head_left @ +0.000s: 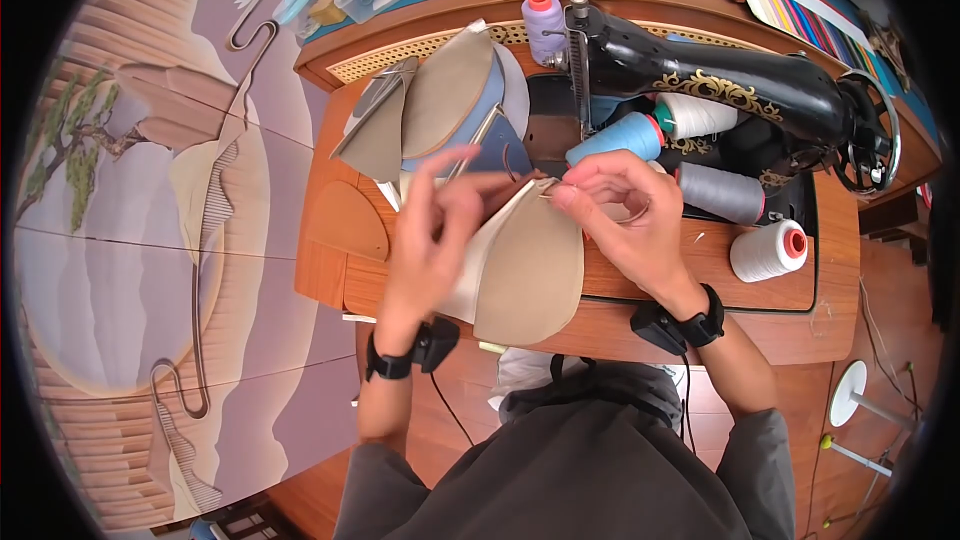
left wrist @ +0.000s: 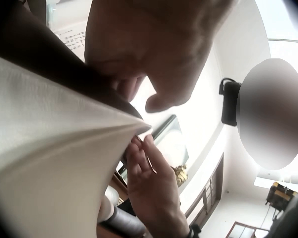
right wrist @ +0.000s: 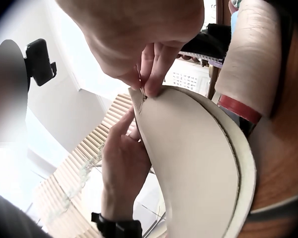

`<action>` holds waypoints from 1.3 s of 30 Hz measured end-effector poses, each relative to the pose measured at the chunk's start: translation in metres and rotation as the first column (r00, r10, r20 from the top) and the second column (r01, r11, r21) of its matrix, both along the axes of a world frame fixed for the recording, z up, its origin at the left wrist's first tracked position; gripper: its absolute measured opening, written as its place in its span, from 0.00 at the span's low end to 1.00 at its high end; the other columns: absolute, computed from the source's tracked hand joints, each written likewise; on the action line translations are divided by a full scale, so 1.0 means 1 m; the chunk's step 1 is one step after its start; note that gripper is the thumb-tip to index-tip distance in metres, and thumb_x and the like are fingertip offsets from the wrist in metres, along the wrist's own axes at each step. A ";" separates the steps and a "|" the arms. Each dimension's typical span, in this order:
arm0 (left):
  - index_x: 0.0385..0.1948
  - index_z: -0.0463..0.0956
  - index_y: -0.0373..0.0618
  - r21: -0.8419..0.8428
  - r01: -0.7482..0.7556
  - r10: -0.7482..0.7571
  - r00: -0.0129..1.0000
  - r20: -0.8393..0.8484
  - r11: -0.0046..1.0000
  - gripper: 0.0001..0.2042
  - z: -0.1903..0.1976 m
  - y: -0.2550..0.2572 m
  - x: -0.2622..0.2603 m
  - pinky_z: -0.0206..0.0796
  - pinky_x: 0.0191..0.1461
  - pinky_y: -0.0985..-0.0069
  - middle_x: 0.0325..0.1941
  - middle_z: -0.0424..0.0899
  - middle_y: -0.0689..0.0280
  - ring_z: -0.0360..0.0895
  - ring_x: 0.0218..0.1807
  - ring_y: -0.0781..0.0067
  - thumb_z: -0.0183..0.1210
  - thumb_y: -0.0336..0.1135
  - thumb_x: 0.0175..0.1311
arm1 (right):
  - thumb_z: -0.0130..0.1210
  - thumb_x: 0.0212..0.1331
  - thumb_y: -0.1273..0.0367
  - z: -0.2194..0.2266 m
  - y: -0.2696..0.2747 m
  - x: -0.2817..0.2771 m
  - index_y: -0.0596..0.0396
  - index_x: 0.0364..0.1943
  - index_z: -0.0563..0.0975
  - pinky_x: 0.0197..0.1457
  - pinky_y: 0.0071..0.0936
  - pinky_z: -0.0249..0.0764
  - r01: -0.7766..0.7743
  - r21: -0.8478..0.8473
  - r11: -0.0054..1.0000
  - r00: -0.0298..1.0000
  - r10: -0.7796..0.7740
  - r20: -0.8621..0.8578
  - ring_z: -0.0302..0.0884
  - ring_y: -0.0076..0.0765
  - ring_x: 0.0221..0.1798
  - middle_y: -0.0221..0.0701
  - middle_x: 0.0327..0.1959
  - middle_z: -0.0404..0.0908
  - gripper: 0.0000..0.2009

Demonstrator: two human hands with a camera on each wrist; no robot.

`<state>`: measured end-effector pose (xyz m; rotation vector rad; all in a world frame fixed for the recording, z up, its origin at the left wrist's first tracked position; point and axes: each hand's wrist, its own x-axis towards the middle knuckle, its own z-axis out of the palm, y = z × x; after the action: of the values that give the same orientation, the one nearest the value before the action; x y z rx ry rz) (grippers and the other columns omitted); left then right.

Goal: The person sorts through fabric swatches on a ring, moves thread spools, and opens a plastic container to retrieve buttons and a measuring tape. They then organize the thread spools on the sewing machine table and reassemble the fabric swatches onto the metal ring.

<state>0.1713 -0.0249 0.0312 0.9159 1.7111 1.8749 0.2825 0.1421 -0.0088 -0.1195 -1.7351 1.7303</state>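
A beige curved piece (head_left: 530, 275) with a white layer behind it stands at the table's front edge, its narrow tip up between the hands. The right hand (head_left: 635, 220) pinches a thin needle at that tip; in the right wrist view the right fingertips (right wrist: 151, 84) meet the corner of the beige piece (right wrist: 188, 148). On the far side of the piece is the left hand (head_left: 435, 240), its fingers against the back near the tip, partly hidden. The left wrist view shows the needle (left wrist: 151, 164) along the right hand (left wrist: 156, 191).
A black sewing machine (head_left: 700, 65) stands behind, with blue thread (head_left: 625, 137), grey thread (head_left: 720, 192) and white thread (head_left: 768, 251) spools around it. Stacked curved pieces (head_left: 450, 95) lie at the left back, and a brown flat piece (head_left: 345, 220) lies on the wooden table (head_left: 630, 315).
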 end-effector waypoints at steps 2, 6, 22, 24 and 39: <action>0.53 0.74 0.38 -0.148 -0.025 0.007 0.993 -0.122 0.989 0.13 -0.004 0.003 -0.039 0.72 0.52 0.73 0.53 0.83 0.57 0.81 0.48 0.70 0.54 0.33 0.73 | 0.66 0.58 0.76 -0.004 0.001 0.000 0.61 0.39 0.80 0.41 0.17 0.80 0.027 0.109 0.994 0.996 -0.018 -0.089 0.85 0.20 0.35 0.29 0.33 0.86 0.08; 0.52 0.76 0.39 -0.486 -0.176 -0.144 0.823 -0.550 0.856 0.14 -0.032 0.015 -0.080 0.70 0.49 0.76 0.47 0.81 0.64 0.78 0.45 0.73 0.60 0.34 0.69 | 0.66 0.57 0.77 -0.006 0.002 -0.002 0.61 0.39 0.80 0.41 0.18 0.80 0.020 0.125 0.992 0.992 -0.004 -0.125 0.85 0.20 0.35 0.29 0.33 0.86 0.08; 0.39 0.74 0.41 -0.385 -0.280 -0.092 0.694 -0.714 0.880 0.08 -0.053 0.024 -0.078 0.67 0.40 0.76 0.35 0.77 0.67 0.74 0.36 0.74 0.64 0.26 0.61 | 0.62 0.62 0.74 -0.009 0.007 -0.004 0.61 0.43 0.78 0.44 0.18 0.77 -0.097 -0.145 0.985 0.993 0.106 0.059 0.83 0.20 0.39 0.30 0.36 0.86 0.08; 0.46 0.75 0.40 -0.178 -0.178 0.081 0.889 -0.451 0.968 0.09 -0.046 0.020 -0.071 0.68 0.42 0.81 0.36 0.80 0.69 0.75 0.38 0.81 0.60 0.24 0.66 | 0.62 0.63 0.74 -0.008 0.007 -0.003 0.61 0.43 0.78 0.44 0.18 0.77 -0.102 -0.168 0.981 0.991 0.115 0.073 0.84 0.20 0.39 0.30 0.36 0.86 0.08; 0.47 0.82 0.37 -0.205 -0.199 0.100 0.906 -0.412 0.958 0.10 -0.009 0.005 -0.023 0.72 0.46 0.80 0.40 0.88 0.62 0.81 0.39 0.80 0.63 0.27 0.65 | 0.62 0.62 0.73 -0.001 0.010 0.001 0.60 0.42 0.77 0.44 0.19 0.77 -0.295 -0.262 0.919 0.940 0.327 0.091 0.84 0.21 0.38 0.30 0.36 0.86 0.08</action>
<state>0.1482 -0.0199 0.0226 1.1499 2.2554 1.5919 0.2834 0.1521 -0.0094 -0.0697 -1.6974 2.2152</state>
